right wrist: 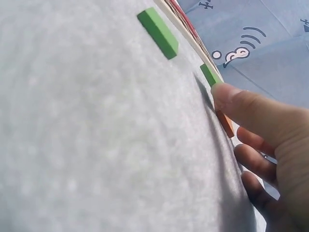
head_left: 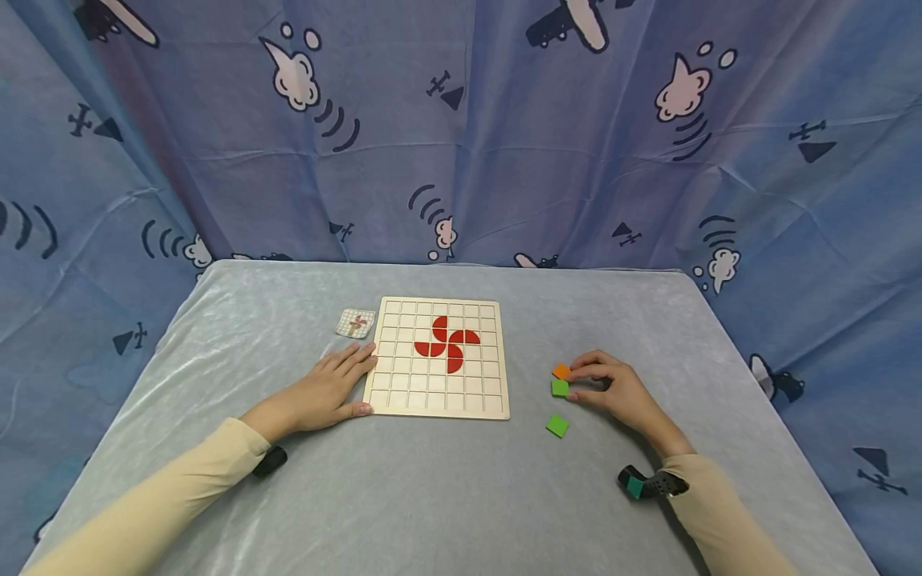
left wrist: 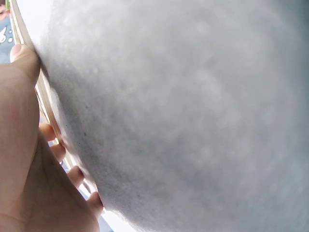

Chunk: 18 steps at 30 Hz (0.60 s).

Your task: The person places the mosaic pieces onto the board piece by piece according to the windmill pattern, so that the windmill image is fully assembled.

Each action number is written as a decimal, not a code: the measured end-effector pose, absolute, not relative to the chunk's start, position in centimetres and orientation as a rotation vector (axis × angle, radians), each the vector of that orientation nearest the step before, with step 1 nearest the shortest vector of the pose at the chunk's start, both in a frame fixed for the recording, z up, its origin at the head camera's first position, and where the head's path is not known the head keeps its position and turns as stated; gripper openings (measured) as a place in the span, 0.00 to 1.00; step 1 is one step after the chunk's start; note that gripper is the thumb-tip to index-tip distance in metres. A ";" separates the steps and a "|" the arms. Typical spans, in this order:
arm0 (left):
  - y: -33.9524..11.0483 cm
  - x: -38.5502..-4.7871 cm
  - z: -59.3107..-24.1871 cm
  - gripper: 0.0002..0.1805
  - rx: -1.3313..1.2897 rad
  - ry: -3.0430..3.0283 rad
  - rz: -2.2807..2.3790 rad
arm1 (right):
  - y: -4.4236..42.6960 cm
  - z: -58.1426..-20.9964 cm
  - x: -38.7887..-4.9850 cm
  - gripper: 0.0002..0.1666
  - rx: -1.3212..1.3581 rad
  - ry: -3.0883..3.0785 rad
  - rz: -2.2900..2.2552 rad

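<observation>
The board (head_left: 389,388) lies flat near the middle of the cloth-covered worktop (head_left: 432,496), its face divided into a grid. Four red blades (head_left: 471,338) in a pinwheel are laid on it, above and to the right of its centre. The card (head_left: 355,323), just beside the board's upper left corner, bears a similar small red pinwheel on a grid, with a coloured mark beneath it too fine to make out. Judged against that card, the red portion appears done, while the squares below the pinwheel are bare. Three pieces lie off the board to its right: an orange piece (head_left: 560,371), a green square (head_left: 559,388) just below it, and a second green square (head_left: 558,426) apart and nearer the person. On this evidence, the outstanding work would be the green and orange part; the exact number of pieces due cannot be established. The left hand (head_left: 331,392) lies with fingers extended, fingertips and thumb at the board's left edge. The right hand (head_left: 623,392) has thumb and forefinger bent at the orange piece and the upper green square; whether they grip either cannot be told. No brand, label or writing is legible on the board, card or pieces; the curtain (head_left: 504,160) carries printed drawings only.
</observation>
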<state>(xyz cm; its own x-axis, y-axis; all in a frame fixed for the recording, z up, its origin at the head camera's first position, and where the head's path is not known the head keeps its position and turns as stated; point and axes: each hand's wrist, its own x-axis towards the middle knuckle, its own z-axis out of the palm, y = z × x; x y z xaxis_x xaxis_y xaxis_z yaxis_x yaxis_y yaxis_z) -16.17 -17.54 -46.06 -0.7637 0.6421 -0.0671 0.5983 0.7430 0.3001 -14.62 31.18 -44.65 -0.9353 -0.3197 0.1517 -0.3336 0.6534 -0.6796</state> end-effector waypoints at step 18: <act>-17.5 -16.1 -46.1 0.44 1.001 2.781 0.381 | 30.6 -47.0 -16.3 0.15 0.613 -2.711 1.269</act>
<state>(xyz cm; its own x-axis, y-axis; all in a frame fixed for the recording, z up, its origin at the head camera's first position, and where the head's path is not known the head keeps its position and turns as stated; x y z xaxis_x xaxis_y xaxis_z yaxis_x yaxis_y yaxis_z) -16.15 -17.46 -46.06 -0.7626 0.6435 -0.0650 0.6023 0.7432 0.2913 -16.35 30.64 -46.98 -0.9159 -0.3196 0.2427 -0.3911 0.5753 -0.7184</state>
